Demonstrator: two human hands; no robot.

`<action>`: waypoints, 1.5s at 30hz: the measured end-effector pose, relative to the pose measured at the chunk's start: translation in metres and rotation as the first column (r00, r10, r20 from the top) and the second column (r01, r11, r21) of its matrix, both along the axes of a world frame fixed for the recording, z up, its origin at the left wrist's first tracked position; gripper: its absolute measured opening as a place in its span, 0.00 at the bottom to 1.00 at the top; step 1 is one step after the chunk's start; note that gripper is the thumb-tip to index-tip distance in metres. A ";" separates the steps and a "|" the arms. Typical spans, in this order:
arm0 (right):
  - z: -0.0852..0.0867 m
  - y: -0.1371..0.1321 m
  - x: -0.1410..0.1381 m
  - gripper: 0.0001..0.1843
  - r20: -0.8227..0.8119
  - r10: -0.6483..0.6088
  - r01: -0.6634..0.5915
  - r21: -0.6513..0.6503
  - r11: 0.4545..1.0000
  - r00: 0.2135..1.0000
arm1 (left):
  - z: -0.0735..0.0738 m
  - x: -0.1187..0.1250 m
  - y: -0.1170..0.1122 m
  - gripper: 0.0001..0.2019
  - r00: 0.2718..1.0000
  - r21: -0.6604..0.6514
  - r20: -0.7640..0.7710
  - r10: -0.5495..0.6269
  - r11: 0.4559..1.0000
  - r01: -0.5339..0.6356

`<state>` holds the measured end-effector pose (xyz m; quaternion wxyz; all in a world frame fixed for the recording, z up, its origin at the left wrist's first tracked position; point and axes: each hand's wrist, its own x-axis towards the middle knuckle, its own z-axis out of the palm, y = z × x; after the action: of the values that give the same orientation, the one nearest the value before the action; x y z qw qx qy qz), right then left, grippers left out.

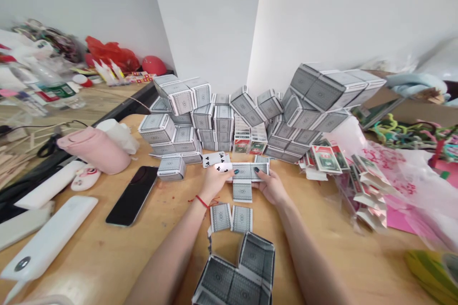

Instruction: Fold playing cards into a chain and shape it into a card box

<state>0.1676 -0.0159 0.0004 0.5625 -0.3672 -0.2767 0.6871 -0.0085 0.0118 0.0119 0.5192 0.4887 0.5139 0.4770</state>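
Observation:
Between both hands is a row of joined playing cards (244, 171), grey patterned backs up, with one card (242, 192) hanging toward me. My left hand (217, 182) pinches the row's left part with its thumb on top; a curled flap showing clubs stands beside it. On the right part, my right hand (271, 186) presses its thumb, its fingers partly hidden underneath. Face-up club cards (213, 159) lie just beyond my left hand. Closer to me are two flat cards (232, 218) and an open-topped structure of folded cards (236, 276).
Stacked card blocks (222, 119) form a wall at the back. Card boxes (327, 158) lie to the right near plastic bags (400, 176). On the left are a black phone (132, 196), a white power bank (52, 236) and a pink pouch (95, 149). Yellow tape (425, 267) sits front right.

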 end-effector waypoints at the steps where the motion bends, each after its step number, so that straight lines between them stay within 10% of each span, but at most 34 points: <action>1: 0.000 0.000 -0.001 0.11 -0.008 0.004 -0.004 -0.001 1.000 1.000 | -0.001 -0.001 0.001 0.14 1.000 -0.004 0.018 -0.007 1.000 0.007; 45: -0.003 0.000 -0.015 0.14 0.050 -0.041 0.042 -0.026 0.999 0.998 | -0.008 0.000 0.000 0.10 0.993 -0.001 0.058 -0.098 0.995 0.098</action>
<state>0.1527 -0.0159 -0.0026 0.5648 -0.3972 -0.2736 0.6696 -0.0085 0.0122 0.0035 0.5577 0.4984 0.4749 0.4637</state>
